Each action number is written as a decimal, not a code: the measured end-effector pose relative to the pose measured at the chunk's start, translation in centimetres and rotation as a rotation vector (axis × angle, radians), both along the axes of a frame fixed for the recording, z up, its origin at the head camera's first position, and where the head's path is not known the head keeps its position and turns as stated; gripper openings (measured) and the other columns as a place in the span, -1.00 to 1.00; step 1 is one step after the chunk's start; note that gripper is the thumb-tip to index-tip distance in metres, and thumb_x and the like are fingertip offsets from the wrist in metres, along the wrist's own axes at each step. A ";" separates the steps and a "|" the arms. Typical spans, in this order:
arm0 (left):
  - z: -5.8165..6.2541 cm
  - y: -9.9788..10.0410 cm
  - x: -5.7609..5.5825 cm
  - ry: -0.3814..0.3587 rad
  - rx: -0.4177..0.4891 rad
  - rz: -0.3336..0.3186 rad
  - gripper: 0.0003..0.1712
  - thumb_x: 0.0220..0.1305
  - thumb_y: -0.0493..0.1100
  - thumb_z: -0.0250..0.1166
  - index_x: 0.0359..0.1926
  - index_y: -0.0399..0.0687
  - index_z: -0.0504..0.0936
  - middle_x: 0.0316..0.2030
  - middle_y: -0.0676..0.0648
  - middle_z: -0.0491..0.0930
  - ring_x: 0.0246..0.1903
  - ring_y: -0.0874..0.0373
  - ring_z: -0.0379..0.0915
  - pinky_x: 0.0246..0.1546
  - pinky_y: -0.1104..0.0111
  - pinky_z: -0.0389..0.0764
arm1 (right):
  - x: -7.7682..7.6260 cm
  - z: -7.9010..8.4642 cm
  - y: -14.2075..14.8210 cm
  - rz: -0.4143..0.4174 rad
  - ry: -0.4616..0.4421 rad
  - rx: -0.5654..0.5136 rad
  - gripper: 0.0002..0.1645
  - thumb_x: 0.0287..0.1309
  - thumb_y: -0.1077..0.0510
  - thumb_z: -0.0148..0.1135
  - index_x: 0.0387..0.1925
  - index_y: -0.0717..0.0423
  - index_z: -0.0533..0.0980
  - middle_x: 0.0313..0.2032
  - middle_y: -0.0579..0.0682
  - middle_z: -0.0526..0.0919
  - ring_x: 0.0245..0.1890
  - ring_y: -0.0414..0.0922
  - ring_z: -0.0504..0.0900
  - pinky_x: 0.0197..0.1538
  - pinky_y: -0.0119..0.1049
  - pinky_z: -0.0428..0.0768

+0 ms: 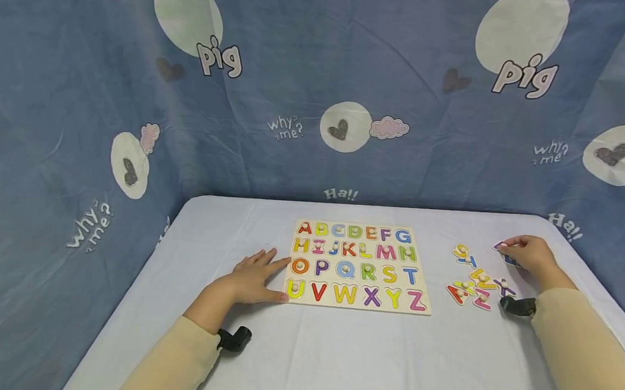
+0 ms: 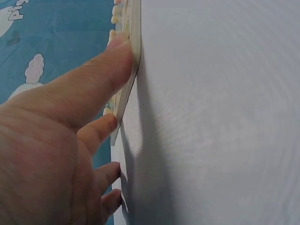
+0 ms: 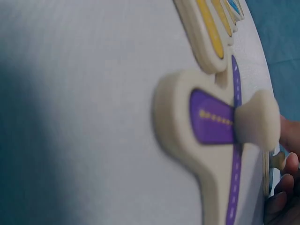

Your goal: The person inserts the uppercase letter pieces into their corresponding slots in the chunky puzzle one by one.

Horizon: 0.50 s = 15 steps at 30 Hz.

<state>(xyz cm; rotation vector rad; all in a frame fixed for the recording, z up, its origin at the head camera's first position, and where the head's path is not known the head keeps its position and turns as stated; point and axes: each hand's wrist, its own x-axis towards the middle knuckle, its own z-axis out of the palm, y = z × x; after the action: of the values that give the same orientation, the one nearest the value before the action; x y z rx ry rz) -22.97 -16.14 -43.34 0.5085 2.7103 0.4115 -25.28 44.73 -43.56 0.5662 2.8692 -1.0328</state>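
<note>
My left hand (image 1: 255, 278) lies with fingers spread at the left edge of a wooden alphabet puzzle board (image 1: 424, 308). Its thumb (image 2: 112, 61) presses on the board's edge in the left wrist view, the index fingertip also right at it. Over on the right, my right hand (image 1: 533, 257) pinches a small knobbed letter piece (image 1: 499, 245); its letter is mostly hidden. Its fingers (image 3: 291, 164) close about a wooden knob (image 3: 278, 161) in the right wrist view. Nearer that camera lies a purple X piece (image 3: 213, 117) with a pale knob.
Loose letter pieces lie between board and right hand: a red V (image 1: 456, 294), a pink Z (image 1: 482, 300), a yellow W (image 1: 482, 279), a blue T (image 1: 467, 261) and a yellow S (image 1: 461, 250) among them. A blue printed curtain (image 1: 423, 164) hangs behind the white table (image 1: 344, 360).
</note>
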 end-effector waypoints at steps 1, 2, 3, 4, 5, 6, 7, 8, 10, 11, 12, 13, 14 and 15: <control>-0.1 0.0 0.0 -0.002 -0.007 0.003 0.08 0.08 0.38 0.39 0.55 0.21 0.17 0.57 -0.19 -0.09 0.54 -0.23 -0.30 0.46 -0.19 -0.19 | 0.0 0.0 -0.1 0.004 0.004 0.000 -0.55 0.32 0.04 0.23 -0.07 0.41 0.50 -0.41 0.04 0.43 -0.41 -0.07 0.41 -0.44 -0.27 0.47; -0.1 0.0 -0.1 -0.004 -0.013 0.004 0.09 0.09 0.38 0.38 0.56 0.22 0.16 0.58 -0.19 -0.10 0.54 -0.23 -0.31 0.47 -0.19 -0.19 | 0.0 0.0 -0.1 0.011 0.011 -0.001 -0.57 0.33 0.05 0.22 -0.08 0.42 0.50 -0.42 0.03 0.44 -0.41 -0.08 0.41 -0.45 -0.28 0.47; -0.1 0.0 -0.1 -0.002 -0.012 0.002 0.09 0.09 0.38 0.39 0.56 0.20 0.16 0.57 -0.20 -0.10 0.54 -0.24 -0.30 0.46 -0.19 -0.19 | -0.1 0.0 -0.1 0.018 0.016 -0.003 -0.57 0.33 0.06 0.22 -0.09 0.42 0.49 -0.42 0.03 0.44 -0.41 -0.08 0.41 -0.45 -0.28 0.47; -0.1 -0.1 -0.1 -0.004 -0.016 0.002 0.09 0.09 0.38 0.38 0.56 0.21 0.15 0.58 -0.19 -0.11 0.54 -0.23 -0.31 0.47 -0.18 -0.19 | -0.1 -0.1 -0.1 0.027 0.019 -0.001 -0.58 0.34 0.07 0.21 -0.09 0.42 0.49 -0.42 0.02 0.44 -0.41 -0.08 0.41 -0.45 -0.29 0.47; -0.1 -0.1 -0.1 -0.004 -0.015 0.003 0.10 0.09 0.38 0.38 0.56 0.20 0.15 0.58 -0.19 -0.11 0.54 -0.23 -0.31 0.47 -0.18 -0.19 | -0.1 -0.1 -0.1 0.033 0.018 -0.004 -0.58 0.35 0.07 0.20 -0.09 0.42 0.49 -0.43 0.02 0.44 -0.42 -0.08 0.41 -0.45 -0.29 0.47; -0.2 0.0 -0.1 -0.007 -0.015 0.005 0.10 0.09 0.38 0.38 0.56 0.21 0.15 0.58 -0.19 -0.11 0.55 -0.22 -0.32 0.47 -0.17 -0.20 | -0.1 0.0 -0.1 0.037 0.014 -0.009 -0.59 0.36 0.06 0.20 -0.09 0.42 0.49 -0.43 0.02 0.44 -0.42 -0.09 0.41 -0.46 -0.28 0.47; -0.2 0.0 -0.1 -0.005 -0.013 0.004 0.10 0.08 0.39 0.38 0.56 0.20 0.16 0.57 -0.20 -0.10 0.54 -0.23 -0.31 0.47 -0.18 -0.20 | -0.1 0.0 -0.1 0.043 0.013 -0.008 -0.58 0.37 0.06 0.20 -0.09 0.42 0.49 -0.44 0.01 0.44 -0.42 -0.09 0.41 -0.46 -0.28 0.46; -0.2 0.0 -0.1 -0.003 -0.008 0.003 0.09 0.08 0.38 0.39 0.55 0.19 0.17 0.57 -0.20 -0.10 0.54 -0.24 -0.30 0.47 -0.18 -0.19 | 0.0 0.0 0.0 0.049 0.011 -0.009 -0.58 0.38 0.05 0.19 -0.09 0.42 0.49 -0.44 0.01 0.43 -0.42 -0.09 0.40 -0.46 -0.28 0.45; -0.2 0.0 -0.1 0.001 -0.001 0.004 0.08 0.08 0.37 0.40 0.55 0.19 0.19 0.57 -0.20 -0.08 0.54 -0.24 -0.28 0.46 -0.19 -0.18 | 0.0 0.2 -0.1 0.059 0.013 -0.004 -0.57 0.39 0.03 0.19 -0.08 0.40 0.49 -0.44 0.00 0.41 -0.40 -0.09 0.39 -0.44 -0.29 0.42; -0.1 0.0 0.0 0.005 0.004 0.002 0.08 0.08 0.37 0.40 0.54 0.18 0.20 0.57 -0.21 -0.07 0.54 -0.24 -0.27 0.46 -0.20 -0.17 | 0.1 0.4 -0.1 0.068 0.019 0.001 -0.56 0.40 0.02 0.19 -0.08 0.40 0.49 -0.44 0.00 0.41 -0.40 -0.09 0.38 -0.44 -0.29 0.41; -0.1 0.0 0.0 0.004 0.002 0.004 0.08 0.07 0.37 0.40 0.54 0.19 0.20 0.57 -0.20 -0.07 0.54 -0.24 -0.27 0.46 -0.19 -0.17 | 0.1 0.6 -0.2 0.078 0.029 0.005 -0.55 0.40 0.01 0.18 -0.07 0.39 0.49 -0.43 0.00 0.40 -0.39 -0.08 0.38 -0.44 -0.29 0.40; -0.1 0.1 0.0 0.005 0.002 0.003 0.08 0.07 0.37 0.40 0.54 0.19 0.20 0.57 -0.20 -0.06 0.54 -0.24 -0.27 0.46 -0.19 -0.17 | 0.1 0.8 -0.3 0.093 0.043 0.018 -0.55 0.41 0.00 0.18 -0.07 0.39 0.50 -0.42 0.00 0.39 -0.38 -0.08 0.37 -0.43 -0.29 0.39; -0.1 0.1 0.0 0.006 0.000 0.003 0.08 0.07 0.37 0.40 0.54 0.20 0.20 0.57 -0.20 -0.06 0.54 -0.24 -0.26 0.46 -0.19 -0.17 | 0.2 1.0 -0.5 0.109 0.056 0.028 -0.55 0.41 -0.01 0.18 -0.07 0.38 0.50 -0.41 0.00 0.39 -0.36 -0.08 0.37 -0.42 -0.29 0.38; 0.0 0.1 0.1 0.008 0.001 0.000 0.08 0.07 0.37 0.40 0.54 0.18 0.20 0.57 -0.21 -0.06 0.53 -0.25 -0.26 0.46 -0.20 -0.16 | 0.2 1.4 -0.8 0.124 0.068 0.036 -0.54 0.41 -0.02 0.18 -0.06 0.37 0.49 -0.40 0.00 0.39 -0.35 -0.07 0.36 -0.40 -0.28 0.36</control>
<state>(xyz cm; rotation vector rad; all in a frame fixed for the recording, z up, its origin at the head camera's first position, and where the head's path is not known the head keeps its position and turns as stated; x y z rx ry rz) -22.90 -16.06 -43.36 0.5108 2.7178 0.4112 -25.06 43.97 -42.19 0.3559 2.9437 -1.0026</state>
